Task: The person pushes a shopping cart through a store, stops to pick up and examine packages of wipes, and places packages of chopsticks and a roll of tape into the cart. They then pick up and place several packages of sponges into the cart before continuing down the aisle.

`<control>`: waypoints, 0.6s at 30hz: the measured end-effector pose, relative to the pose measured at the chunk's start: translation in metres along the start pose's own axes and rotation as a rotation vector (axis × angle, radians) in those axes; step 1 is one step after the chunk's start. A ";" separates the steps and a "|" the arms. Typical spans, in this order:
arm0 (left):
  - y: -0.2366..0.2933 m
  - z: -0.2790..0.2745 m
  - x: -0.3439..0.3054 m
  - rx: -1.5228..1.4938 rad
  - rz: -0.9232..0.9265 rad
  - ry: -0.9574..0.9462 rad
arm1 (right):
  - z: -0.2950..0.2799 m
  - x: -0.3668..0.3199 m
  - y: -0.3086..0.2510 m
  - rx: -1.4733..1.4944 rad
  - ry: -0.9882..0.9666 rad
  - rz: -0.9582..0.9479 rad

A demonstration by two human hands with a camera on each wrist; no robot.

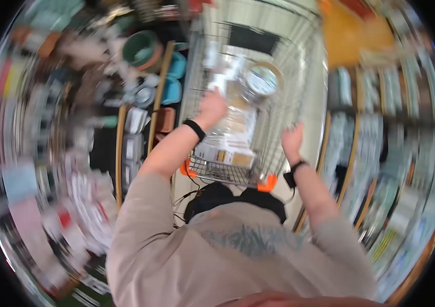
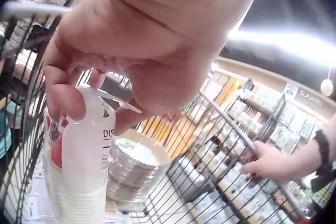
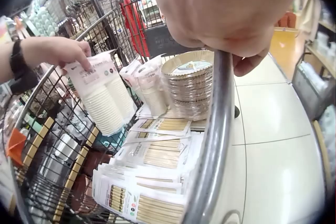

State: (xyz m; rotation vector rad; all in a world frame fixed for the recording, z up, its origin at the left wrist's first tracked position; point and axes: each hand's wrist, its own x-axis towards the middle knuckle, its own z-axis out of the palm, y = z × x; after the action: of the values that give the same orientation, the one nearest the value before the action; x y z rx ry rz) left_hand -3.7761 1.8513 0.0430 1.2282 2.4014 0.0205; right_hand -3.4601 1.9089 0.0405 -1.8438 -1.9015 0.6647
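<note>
Right wrist view: left hand (image 3: 52,56) pinches a cup pack (image 3: 105,106) by its top, letting cups hang; right hand (image 3: 226,11) grips the cart rail (image 3: 212,145), likely for steadiness.

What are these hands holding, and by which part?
The left hand pinches a pack of cups by its top edge; the right hand grips the cart by its metal side rail.
</note>
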 end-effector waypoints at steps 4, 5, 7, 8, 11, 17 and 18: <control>-0.004 -0.065 -0.091 -0.195 0.022 0.166 | 0.011 0.010 0.012 -0.111 -0.014 -0.042; -0.009 -0.081 -0.117 -0.254 0.032 0.170 | 0.009 0.007 0.014 -0.115 -0.028 -0.067; -0.031 -0.104 -0.160 -0.414 0.029 0.217 | 0.006 0.007 0.003 -0.137 -0.061 -0.082; -0.040 -0.114 -0.178 -0.496 0.051 0.236 | -0.003 0.002 -0.007 -0.167 -0.089 -0.070; -0.075 -0.144 -0.232 -0.620 0.000 0.272 | -0.007 -0.003 -0.015 -0.137 -0.075 -0.072; -0.123 -0.189 -0.342 -0.680 -0.199 0.448 | 0.006 0.009 0.002 -0.093 -0.063 -0.090; -0.128 -0.193 -0.356 -0.657 -0.243 0.483 | 0.006 0.009 0.006 -0.089 -0.081 -0.071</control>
State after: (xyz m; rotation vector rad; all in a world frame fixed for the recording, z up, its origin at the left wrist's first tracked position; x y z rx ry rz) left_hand -3.7688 1.5331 0.3249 0.6648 2.5796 1.0448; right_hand -3.4592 1.9181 0.0320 -1.8185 -2.0689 0.6499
